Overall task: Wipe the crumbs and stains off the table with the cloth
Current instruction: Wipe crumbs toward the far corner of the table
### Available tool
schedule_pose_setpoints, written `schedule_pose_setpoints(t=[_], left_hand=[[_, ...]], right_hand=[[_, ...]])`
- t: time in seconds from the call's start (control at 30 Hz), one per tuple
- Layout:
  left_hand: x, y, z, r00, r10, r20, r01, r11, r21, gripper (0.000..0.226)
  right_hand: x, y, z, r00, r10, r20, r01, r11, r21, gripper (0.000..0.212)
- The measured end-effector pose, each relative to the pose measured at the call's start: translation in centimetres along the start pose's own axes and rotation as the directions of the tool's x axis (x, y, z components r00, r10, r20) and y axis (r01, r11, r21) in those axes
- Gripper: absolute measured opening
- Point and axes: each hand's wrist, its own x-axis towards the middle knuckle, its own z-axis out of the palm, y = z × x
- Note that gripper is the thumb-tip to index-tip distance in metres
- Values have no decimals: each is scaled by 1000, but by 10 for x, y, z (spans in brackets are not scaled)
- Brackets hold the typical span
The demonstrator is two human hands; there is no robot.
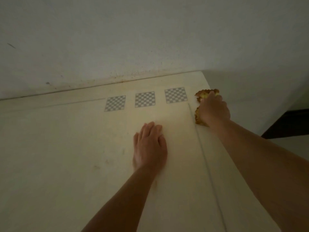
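the right hand (214,111) presses a yellow cloth (199,118) at the bench's (66,148) far right edge. the left hand (149,146) lies flat on the bench, near three checkered squares (145,99).

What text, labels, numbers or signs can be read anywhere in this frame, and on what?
None: no words, numbers or brand marks are legible.
The three checkerboard squares on the table are printed patterns only, with no text.
The cloth under the right hand shows no label.

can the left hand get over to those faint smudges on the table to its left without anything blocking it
Probably yes. The left hand lies flat on the table, and the smudges sit close beside it on bare surface. The cloth is under the right hand, though.
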Motion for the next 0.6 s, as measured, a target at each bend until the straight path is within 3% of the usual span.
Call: schedule_pose_setpoints(t=[0.13,0.27,0.3,0.4,0.6], left_hand=[[2,-7,-11,1000,1,10,2,976,-218,38],[-23,-19,-33,999,-52,3,51,958,-283,40],[-32,-22,-36,998,-69,-5,64,957,-282,40],[-61,-32,-46,995,-96,-35,82,955,-283,41],[-116,-52,-82,989,-121,-80,95,958,-271,43]], right_hand=[[-35,22,1,989,-146,9,147,982,-118,48],[-73,29,20,906,-389,167,420,875,-239,79],[-87,25,21,880,-425,212,468,853,-233,78],[-144,10,15,790,-561,248,597,795,-105,50],[-251,-1,10,599,-728,333,723,670,165,45]])
